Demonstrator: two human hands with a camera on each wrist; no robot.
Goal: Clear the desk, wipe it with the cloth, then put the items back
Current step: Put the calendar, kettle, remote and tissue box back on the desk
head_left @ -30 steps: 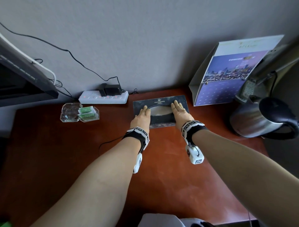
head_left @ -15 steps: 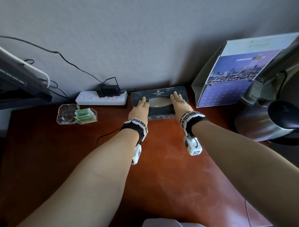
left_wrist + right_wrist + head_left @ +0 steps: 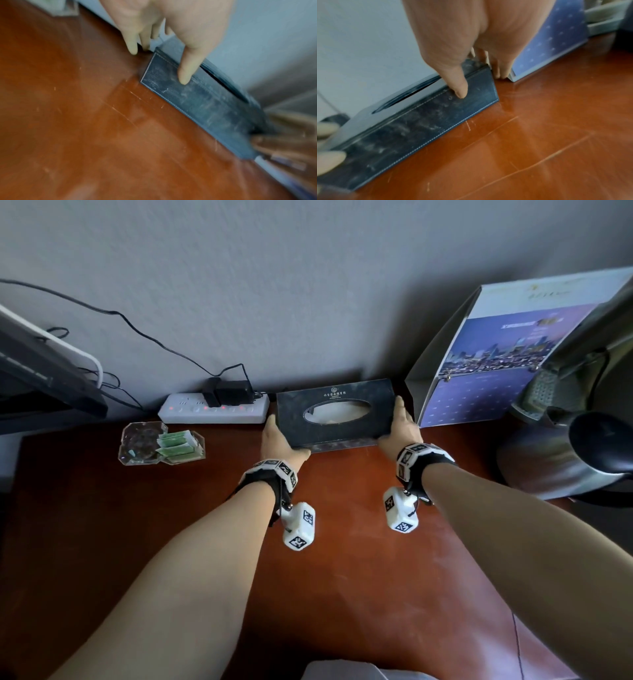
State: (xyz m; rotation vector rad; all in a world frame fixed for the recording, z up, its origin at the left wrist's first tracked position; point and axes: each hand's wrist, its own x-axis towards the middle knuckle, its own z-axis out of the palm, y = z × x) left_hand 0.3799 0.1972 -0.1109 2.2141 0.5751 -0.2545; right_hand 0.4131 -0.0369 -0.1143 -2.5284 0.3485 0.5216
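Hands at either end of a dark tissue box (image 3: 334, 412), seen from above at the back of a reddish-brown tabletop (image 3: 342, 559), close to a grey wall (image 3: 308, 285). Left hand (image 3: 279, 440) clasping the box's left end: thumb (image 3: 187, 70) laid on the near long side, fingers (image 3: 132, 44) reaching down past the end. Right hand (image 3: 399, 429) mirroring it on the right end, thumb (image 3: 458, 86) on the near side, fingers (image 3: 502, 69) tucked between box and a standing blue brochure (image 3: 496, 364). Each grip closed around the box, not spread flat. Cannot tell whether the box rests on the wood or is raised slightly. Oval opening in the box top, pale tissue visible inside. Pale stitching along the box edges, scuffed surface, visible in both wrist views, which are blurred.

Left of the box, against the wall: white power strip (image 3: 214, 409) with red lights and a black adapter (image 3: 227, 393) plugged in, black cable running up the wall. Nearer and further left: clear glass dish (image 3: 144, 445) just beside a small clear holder with green packets (image 3: 176, 445). Far left edge: dark slanted object with white trim, only partly in view. Right side: steel kettle (image 3: 561, 460) with black handle, near the brochure; grey telephone (image 3: 548, 385) behind it. Black bands with white marker cubes on both wrists. Fine scratches and dusty smears on the tabletop.
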